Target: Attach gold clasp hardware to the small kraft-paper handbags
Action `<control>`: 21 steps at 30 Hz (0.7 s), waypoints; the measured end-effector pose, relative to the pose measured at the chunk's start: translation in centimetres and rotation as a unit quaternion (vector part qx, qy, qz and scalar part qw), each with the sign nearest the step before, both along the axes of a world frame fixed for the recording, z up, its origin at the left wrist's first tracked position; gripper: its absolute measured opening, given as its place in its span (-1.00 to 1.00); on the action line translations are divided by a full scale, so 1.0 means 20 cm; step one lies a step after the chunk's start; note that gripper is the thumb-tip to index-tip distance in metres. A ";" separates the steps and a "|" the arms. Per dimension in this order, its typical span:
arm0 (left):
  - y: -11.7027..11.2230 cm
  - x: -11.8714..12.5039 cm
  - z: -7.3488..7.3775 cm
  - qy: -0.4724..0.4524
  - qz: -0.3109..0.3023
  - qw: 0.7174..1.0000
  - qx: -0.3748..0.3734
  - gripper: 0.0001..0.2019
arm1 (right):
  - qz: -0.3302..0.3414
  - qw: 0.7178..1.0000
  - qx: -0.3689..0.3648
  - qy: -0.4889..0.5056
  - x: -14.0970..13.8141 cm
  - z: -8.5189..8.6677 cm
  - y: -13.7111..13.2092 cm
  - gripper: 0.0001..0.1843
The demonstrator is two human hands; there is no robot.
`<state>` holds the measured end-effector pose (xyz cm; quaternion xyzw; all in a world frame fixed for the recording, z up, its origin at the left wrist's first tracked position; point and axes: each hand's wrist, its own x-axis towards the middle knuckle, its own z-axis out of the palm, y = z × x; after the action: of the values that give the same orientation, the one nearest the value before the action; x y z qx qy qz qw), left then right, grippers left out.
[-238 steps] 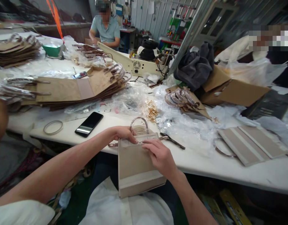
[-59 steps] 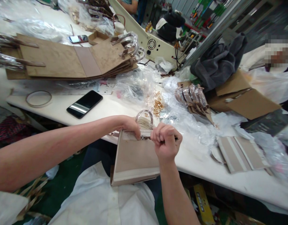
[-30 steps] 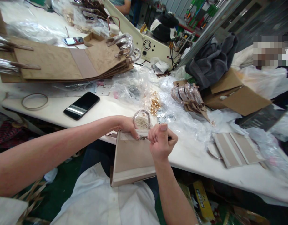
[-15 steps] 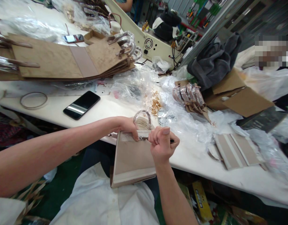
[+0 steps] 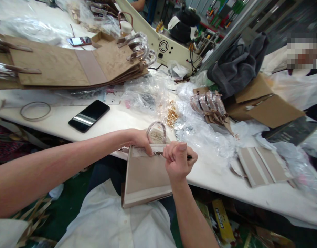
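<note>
1. While its lower part rests over the person's lap, one beige rectangular bag with pale edging [image 5: 148, 172] has its top at the front edge of the white table [image 5: 212, 177], an arrangement that probably gives it firm backing.
2. Left hand [image 5: 141, 139]: narrow grip on the bag's upper edge, thumb on the front face, other fingers largely hidden behind; presumably placed to steady the work.
3. Right hand [image 5: 179, 160]: fingers curled in a tight fist, thumb uppermost, round a slim dark tool with a silver-coloured end [image 5: 160, 153]; a full fist likely gives more force than a fingertip hold.
4. Position: bag directly under the left thumb, right fist over its upper right part. Tool's end lies just beside the left thumb; contact cannot be told.
5. Beyond the upper edge: one round handle in clear wrapping [image 5: 156, 123], upright.
6. Farther back: a heap of small gold-coloured metal pieces [image 5: 171, 117], loose on the table, presumably for easy reach.
7. Left: one black flat phone [image 5: 89, 115]; behind it, stacked brown flat panels with wrapped handles [image 5: 60, 65].
8. Right: one beige striped panel [image 5: 263, 167], lying flat.
</note>
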<state>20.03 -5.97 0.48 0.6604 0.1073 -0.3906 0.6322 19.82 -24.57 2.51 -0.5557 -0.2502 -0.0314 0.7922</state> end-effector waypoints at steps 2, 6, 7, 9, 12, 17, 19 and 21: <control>-0.01 0.00 0.01 -0.005 0.013 1.000 0.021 -0.70 | 0.005 1.000 0.004 -0.004 0.00 0.00 0.00 -0.32; -0.03 0.00 0.02 -0.010 0.030 0.999 0.041 -0.74 | 0.002 1.000 -0.010 -0.015 -0.01 0.01 0.01 -0.33; -0.03 -0.01 0.02 -0.011 0.033 0.998 0.045 -0.73 | -0.001 1.000 -0.015 -0.021 -0.02 0.01 0.01 -0.35; -0.03 -0.01 0.03 -0.016 0.036 0.998 0.055 -0.72 | -0.006 0.999 -0.024 -0.031 -0.02 0.00 0.01 -0.38; -0.03 0.00 0.04 -0.016 0.041 0.997 0.063 -0.71 | -0.005 0.999 -0.029 -0.035 -0.03 -0.01 0.01 -0.41; -0.03 0.01 0.05 0.003 0.029 0.996 0.087 -0.69 | -0.005 0.999 -0.039 -0.013 -0.01 -0.03 0.02 -0.37; -0.04 0.01 0.06 -0.003 0.022 0.995 0.093 -0.71 | -0.003 1.000 -0.027 0.001 0.00 -0.03 0.02 -0.34; -0.04 0.01 0.06 -0.022 0.021 0.995 0.098 -0.72 | 0.004 1.000 0.000 0.027 0.02 -0.01 0.02 -0.31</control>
<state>20.30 -6.77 1.60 0.7253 0.1451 -0.3501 0.5747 20.15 -24.11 2.28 -0.5555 -0.2315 -0.0131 0.7986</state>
